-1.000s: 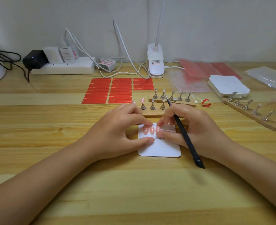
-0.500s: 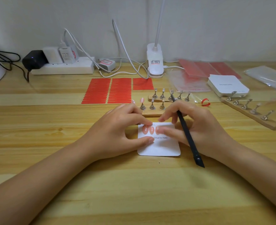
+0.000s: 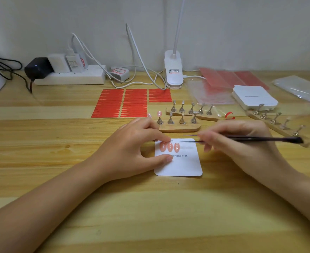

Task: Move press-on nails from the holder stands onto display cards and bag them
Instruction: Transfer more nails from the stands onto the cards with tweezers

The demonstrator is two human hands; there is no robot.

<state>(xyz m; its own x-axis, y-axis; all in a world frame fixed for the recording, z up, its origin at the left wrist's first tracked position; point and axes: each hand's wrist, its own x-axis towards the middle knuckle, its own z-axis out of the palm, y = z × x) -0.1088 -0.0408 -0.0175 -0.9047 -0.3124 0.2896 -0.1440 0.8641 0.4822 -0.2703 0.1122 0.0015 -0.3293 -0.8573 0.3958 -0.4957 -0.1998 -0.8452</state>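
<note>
A white display card (image 3: 179, 166) printed "Handmade Nail" lies on the wooden table with three pink press-on nails (image 3: 169, 147) stuck along its top left. My left hand (image 3: 134, 150) presses the card's left edge with thumb and forefinger. My right hand (image 3: 241, 141) grips black tweezers (image 3: 250, 138) held level, their tip over the card's top edge. Just behind the card stands a wooden holder stand (image 3: 179, 127); one pink nail (image 3: 159, 113) sits on its leftmost peg.
Two more wooden holder stands (image 3: 192, 114) (image 3: 276, 123) with bare pegs lie behind and to the right. Red adhesive strip sheets (image 3: 122, 103), a stack of white cards (image 3: 254, 99), clear bags (image 3: 300, 88), a clip lamp (image 3: 173, 72) and a power strip (image 3: 68, 77) line the back.
My right hand drew back to the right off the card and swung the tweezers from upright to level. The third nail now shows uncovered. My left hand stayed put.
</note>
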